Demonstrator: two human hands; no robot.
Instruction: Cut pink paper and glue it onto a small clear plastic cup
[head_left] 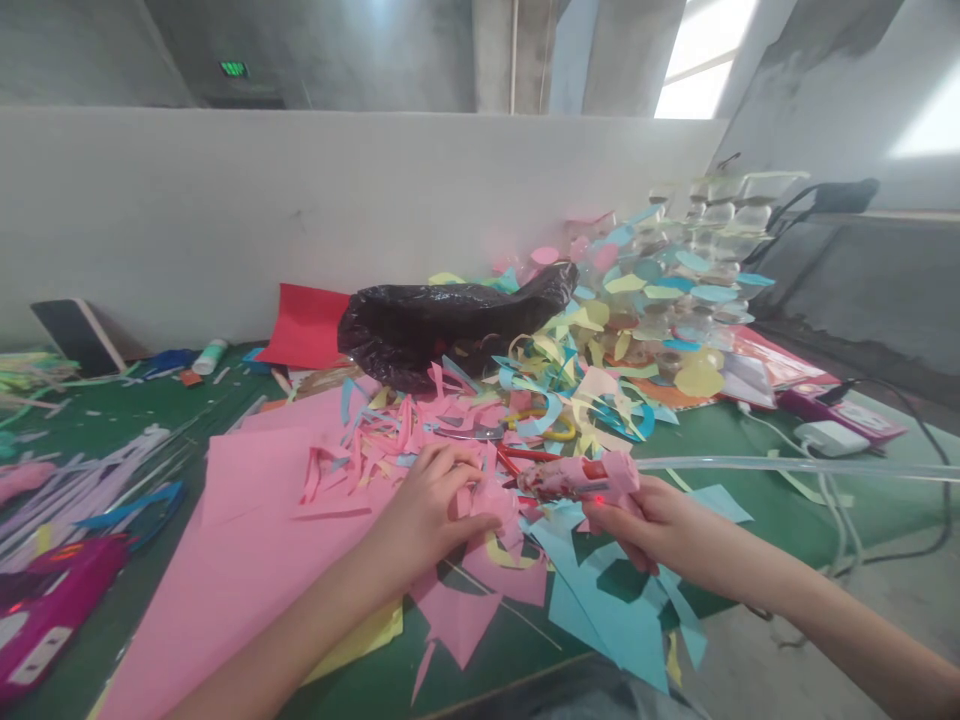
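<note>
A pink glue gun (577, 476) is gripped in my right hand (645, 515), its nozzle pointing left and a small red light glowing on it. From its back end a long clear glue stick (780, 466) runs off to the right. My left hand (442, 492) is closed, thumb and fingers around a small pink piece (497, 505) that looks like paper, partly hidden by the fingers. The nozzle is close to this piece; I cannot tell if they touch. Red-handled scissors (525, 455) lie just behind. Pink scraps (461, 615) and blue paper (600, 590) spread below the hands.
Large pink sheets (225, 560) cover the left side. A black plastic bag (435, 320) lies behind the cuttings. Clear plastic cups (724, 215) with coloured paper discs pile up at back right. A magenta power strip (67, 600) is at left; white cables (829, 500) hang at right.
</note>
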